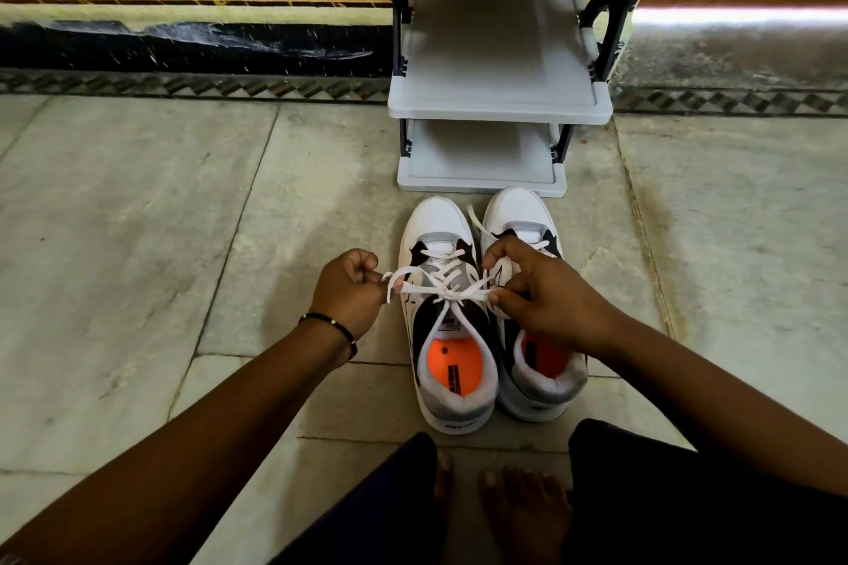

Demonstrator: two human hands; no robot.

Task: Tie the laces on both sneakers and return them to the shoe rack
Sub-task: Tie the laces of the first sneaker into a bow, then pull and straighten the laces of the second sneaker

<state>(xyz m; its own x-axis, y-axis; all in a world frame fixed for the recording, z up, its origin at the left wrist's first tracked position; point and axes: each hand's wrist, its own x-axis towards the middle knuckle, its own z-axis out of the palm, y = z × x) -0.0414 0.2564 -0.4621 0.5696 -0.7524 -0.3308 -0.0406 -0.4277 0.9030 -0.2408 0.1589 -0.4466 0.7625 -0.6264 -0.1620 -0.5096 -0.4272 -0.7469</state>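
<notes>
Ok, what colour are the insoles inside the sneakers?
Bright orange insoles with black print, inside the white, grey and black sneakers; the head view shows them.

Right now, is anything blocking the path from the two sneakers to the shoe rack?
Nothing visible. The sneakers sit on bare floor just before the shoe rack, whose visible shelves hold nothing. Left hand and right hand grip the laces.

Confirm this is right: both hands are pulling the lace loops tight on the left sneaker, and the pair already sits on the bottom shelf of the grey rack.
One thing is wrong: the head view shows the pair on the floor in front of the grey rack, not on its bottom shelf. The rest holds: the left hand and right hand pull lace loops on the left sneaker.
</notes>
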